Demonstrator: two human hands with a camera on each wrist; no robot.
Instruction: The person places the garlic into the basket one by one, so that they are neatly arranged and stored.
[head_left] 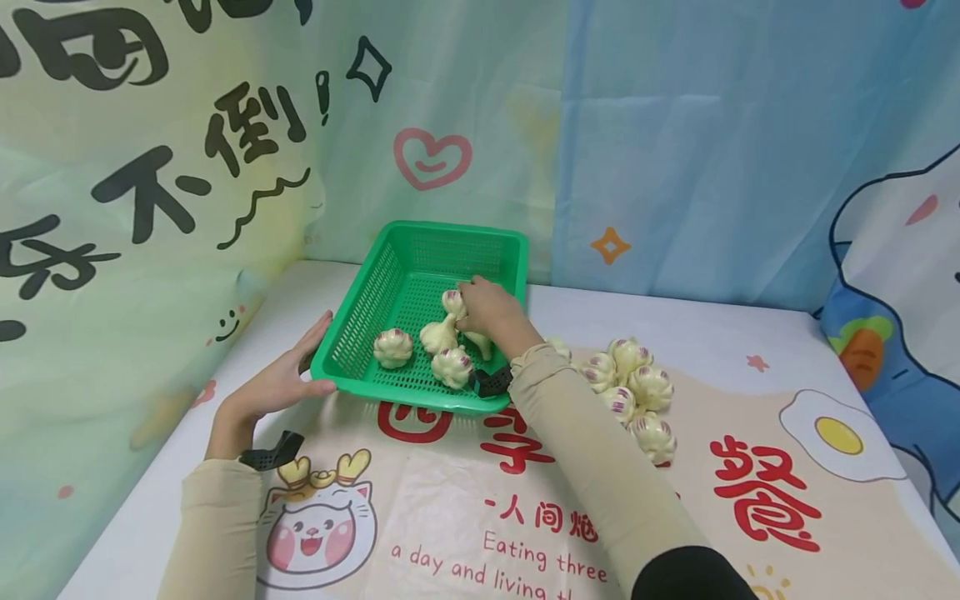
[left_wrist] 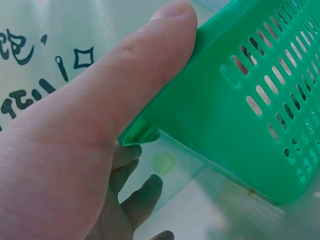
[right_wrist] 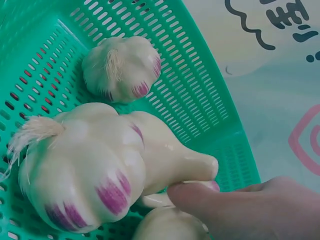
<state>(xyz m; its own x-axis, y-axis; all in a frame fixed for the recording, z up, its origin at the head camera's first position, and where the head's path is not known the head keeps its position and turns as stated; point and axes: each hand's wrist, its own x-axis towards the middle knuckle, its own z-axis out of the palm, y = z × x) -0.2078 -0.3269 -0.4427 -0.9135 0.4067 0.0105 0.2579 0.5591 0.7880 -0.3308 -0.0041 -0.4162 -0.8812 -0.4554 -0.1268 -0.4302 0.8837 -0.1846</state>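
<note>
Near the back of the table stands a green plastic basket [head_left: 420,400] with slotted walls. My left hand [head_left: 288,375] rests at its front left corner, thumb along the rim [left_wrist: 195,55] and fingers outside the wall. Inside the basket, my right hand [head_left: 495,312] pinches a garlic bulb [head_left: 453,303], mostly hidden behind the thumb in the right wrist view. Close around that hand lie more garlic bulbs, one with its stem up [head_left: 439,335] and one showing purple streaks and roots [right_wrist: 85,170]. Another bulb [head_left: 393,348] sits apart toward the left wall.
A pile of garlic bulbs [head_left: 651,387] lies on the table right of the basket, partly behind my right sleeve [head_left: 592,450]. A printed mat [head_left: 442,517] covers the front of the white table. Printed cloth [head_left: 465,100] hangs close behind the basket and along the left.
</note>
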